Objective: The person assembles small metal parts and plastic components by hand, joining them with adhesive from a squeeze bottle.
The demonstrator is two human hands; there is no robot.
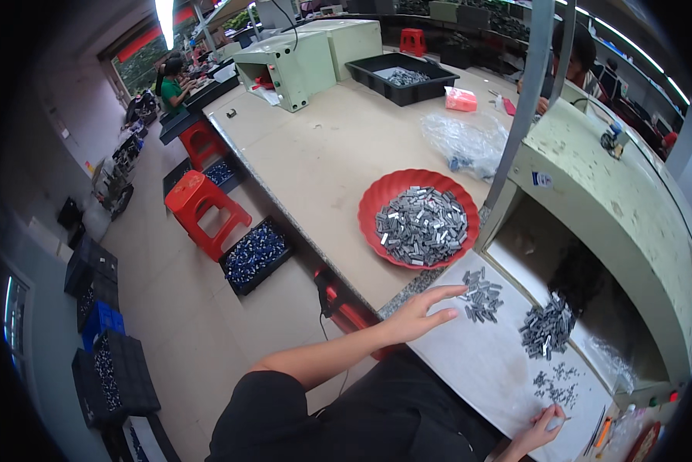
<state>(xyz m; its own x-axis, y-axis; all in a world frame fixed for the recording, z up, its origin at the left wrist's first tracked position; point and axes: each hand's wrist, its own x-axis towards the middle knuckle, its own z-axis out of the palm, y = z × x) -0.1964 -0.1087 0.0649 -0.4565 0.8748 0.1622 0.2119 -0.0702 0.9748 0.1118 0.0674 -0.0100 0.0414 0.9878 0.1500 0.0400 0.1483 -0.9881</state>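
My left hand (425,313) reaches over the white work surface (484,369) with thumb and fingers apart. Its fingertips are beside a small spread of grey rectangular pieces (482,296); nothing shows between them. Lower right, the fingers of my right hand (541,433) are closed around something small and pale that I cannot make out. Tiny dark parts (558,385) lie scattered just beyond that hand. A taller heap of dark grey pieces (548,327) sits between the two groups. Beyond my left hand, a red scalloped bowl (369,202) holds many similar grey pieces.
A pale green machine housing (631,200) stands at the right, beside a metal post (524,100). Clear plastic bags (469,142) and a black tray (404,91) rest on the bench. Red stools (200,202) and parts trays (255,256) stand on the floor. Other people work farther off.
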